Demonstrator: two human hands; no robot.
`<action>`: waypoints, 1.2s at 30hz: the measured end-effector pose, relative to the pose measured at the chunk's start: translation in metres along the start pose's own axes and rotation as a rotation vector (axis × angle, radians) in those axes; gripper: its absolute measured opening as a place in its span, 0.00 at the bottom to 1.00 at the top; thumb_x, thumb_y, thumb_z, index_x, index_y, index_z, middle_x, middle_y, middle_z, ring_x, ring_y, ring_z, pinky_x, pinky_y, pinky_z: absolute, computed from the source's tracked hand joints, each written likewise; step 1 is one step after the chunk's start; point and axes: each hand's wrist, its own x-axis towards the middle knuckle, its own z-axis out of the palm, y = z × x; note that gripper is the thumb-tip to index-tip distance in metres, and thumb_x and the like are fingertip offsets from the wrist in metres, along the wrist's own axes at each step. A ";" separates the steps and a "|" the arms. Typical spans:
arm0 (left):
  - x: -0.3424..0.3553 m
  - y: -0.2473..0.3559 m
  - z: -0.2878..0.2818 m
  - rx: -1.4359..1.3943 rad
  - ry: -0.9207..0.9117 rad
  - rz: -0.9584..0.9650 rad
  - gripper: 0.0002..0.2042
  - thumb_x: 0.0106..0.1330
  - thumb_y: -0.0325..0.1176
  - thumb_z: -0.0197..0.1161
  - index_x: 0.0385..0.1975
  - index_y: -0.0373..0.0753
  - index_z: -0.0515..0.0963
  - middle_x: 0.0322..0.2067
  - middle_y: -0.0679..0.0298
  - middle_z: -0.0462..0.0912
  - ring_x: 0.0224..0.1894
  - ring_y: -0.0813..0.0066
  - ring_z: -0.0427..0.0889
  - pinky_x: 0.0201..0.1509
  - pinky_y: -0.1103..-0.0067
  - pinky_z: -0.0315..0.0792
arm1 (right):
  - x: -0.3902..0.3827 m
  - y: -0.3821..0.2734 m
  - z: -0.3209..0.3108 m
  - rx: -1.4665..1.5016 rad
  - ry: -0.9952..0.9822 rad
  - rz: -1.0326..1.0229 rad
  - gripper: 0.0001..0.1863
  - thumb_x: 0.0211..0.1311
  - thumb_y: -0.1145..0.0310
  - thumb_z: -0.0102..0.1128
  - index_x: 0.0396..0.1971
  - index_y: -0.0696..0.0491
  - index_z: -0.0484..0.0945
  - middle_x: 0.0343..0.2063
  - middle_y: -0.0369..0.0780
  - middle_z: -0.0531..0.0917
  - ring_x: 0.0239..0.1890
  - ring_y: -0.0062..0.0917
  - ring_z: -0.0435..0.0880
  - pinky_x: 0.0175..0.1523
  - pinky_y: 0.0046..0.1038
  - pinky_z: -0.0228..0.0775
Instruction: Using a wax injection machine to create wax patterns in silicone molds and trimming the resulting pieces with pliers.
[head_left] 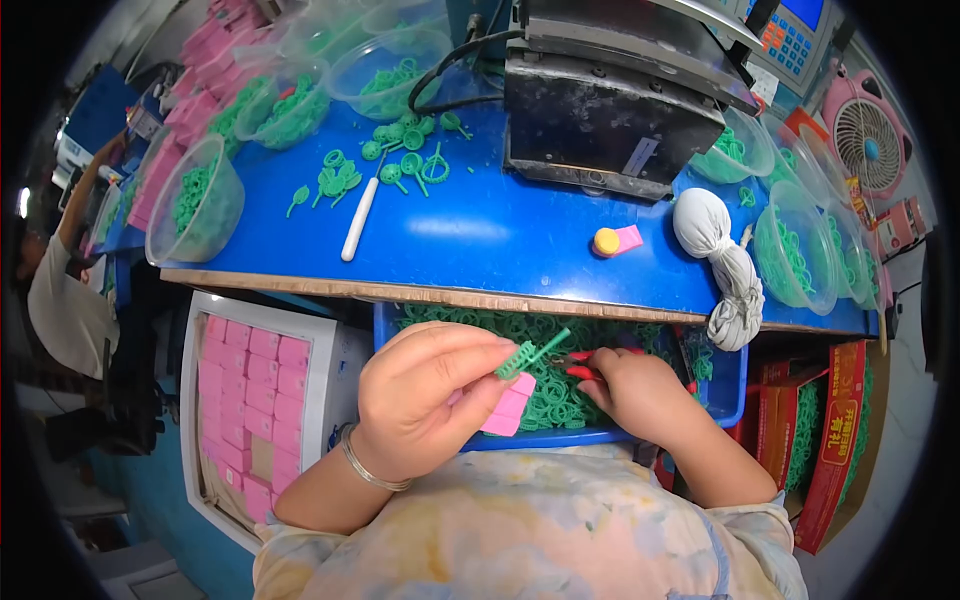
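My left hand (425, 395) pinches a small green ring piece (517, 360) with a thin green stem (551, 345) sticking up to the right. A pink block (508, 406) shows just below those fingertips; whether the hand grips it too, I cannot tell. In my right hand (640, 392) are red-handled pliers (582, 372), their tips pointing left toward the green piece. Both hands are above a blue tray (735, 400) heaped with green ring pieces (560, 405).
Loose green pieces (400, 150) and a white-handled tool (360, 220) lie on the blue table (450, 240). A black machine (610, 130), clear bowls (205, 200), a yellow-and-pink item (617, 240) and a tied cloth bundle (715, 250) stand there. Left is a box (195, 470) of pink blocks.
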 end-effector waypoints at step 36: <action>-0.011 0.002 -0.007 -1.157 -0.025 -0.803 0.06 0.60 0.20 0.57 0.37 0.31 0.73 0.34 0.53 0.80 0.34 0.68 0.82 0.36 0.75 0.79 | -0.002 -0.028 -0.018 0.216 0.165 -0.049 0.15 0.56 0.62 0.58 0.16 0.56 0.74 0.19 0.43 0.75 0.24 0.36 0.76 0.27 0.35 0.67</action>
